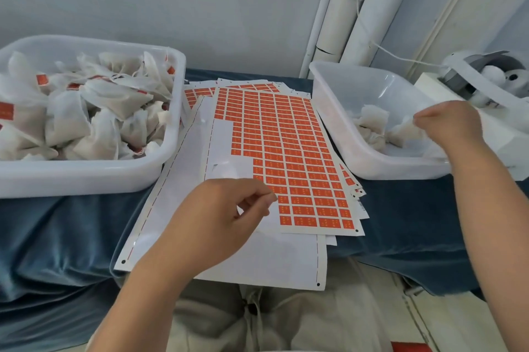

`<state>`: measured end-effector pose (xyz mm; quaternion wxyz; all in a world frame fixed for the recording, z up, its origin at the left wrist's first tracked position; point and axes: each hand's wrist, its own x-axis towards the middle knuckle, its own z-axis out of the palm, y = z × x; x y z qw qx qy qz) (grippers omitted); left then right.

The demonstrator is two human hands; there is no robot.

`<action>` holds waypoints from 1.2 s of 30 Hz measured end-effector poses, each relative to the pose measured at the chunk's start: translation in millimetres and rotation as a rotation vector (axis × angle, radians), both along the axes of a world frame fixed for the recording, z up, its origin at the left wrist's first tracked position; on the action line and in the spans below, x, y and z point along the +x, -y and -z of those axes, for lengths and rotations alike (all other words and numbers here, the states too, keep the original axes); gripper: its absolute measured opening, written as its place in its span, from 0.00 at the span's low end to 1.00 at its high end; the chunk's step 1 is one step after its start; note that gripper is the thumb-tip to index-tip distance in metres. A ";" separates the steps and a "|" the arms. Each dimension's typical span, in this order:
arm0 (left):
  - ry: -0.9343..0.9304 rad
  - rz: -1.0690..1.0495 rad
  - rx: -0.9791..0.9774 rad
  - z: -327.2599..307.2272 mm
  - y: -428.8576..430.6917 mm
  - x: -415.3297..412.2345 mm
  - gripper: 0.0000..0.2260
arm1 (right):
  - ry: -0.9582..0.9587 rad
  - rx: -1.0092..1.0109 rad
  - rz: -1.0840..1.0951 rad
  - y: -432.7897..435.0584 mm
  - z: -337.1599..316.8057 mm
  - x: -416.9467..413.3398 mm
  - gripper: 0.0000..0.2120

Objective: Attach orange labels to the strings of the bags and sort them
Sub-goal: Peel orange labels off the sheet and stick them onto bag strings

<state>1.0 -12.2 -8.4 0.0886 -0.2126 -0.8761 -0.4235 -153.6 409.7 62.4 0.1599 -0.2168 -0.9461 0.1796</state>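
Now | 2 tubs | left grip pinches label sheet | right grip over bags, closure unclear

Paper label sheet, plastic tub (smooth, translucent), bags apparently gauzy cloth.

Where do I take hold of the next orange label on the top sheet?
By its left edge, on the stepped border by the left hand. The orange label there has bare backing on its left, other labels on its other sides, so only that edge lifts. Come from the left with a fingertip grip.
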 end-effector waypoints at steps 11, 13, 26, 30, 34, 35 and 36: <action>0.057 -0.019 0.162 2.0 -27.0 13.3 0.11 | -0.444 -0.697 -0.430 127.8 -3.8 111.1 0.22; 0.078 -0.053 0.223 0.7 -31.5 16.4 0.11 | -0.434 -0.781 -0.480 147.8 6.9 123.2 0.21; 0.246 0.090 0.659 -3.2 -44.2 21.6 0.12 | -0.278 -0.739 -0.828 238.8 54.2 173.3 0.21; 0.335 -0.049 0.710 0.5 -35.3 15.0 0.13 | -0.156 -0.686 -0.945 237.0 51.4 176.2 0.18; 0.519 -0.094 0.751 9.7 -30.2 9.5 0.20 | -0.377 -0.671 -0.741 230.5 46.9 172.7 0.07; 0.534 -0.084 0.752 10.7 -30.0 8.9 0.21 | -0.349 -0.649 -0.712 229.4 44.6 169.6 0.07; 0.539 -0.069 0.740 10.4 -30.3 9.0 0.22 | -0.272 -0.624 -0.717 228.6 42.1 167.0 0.09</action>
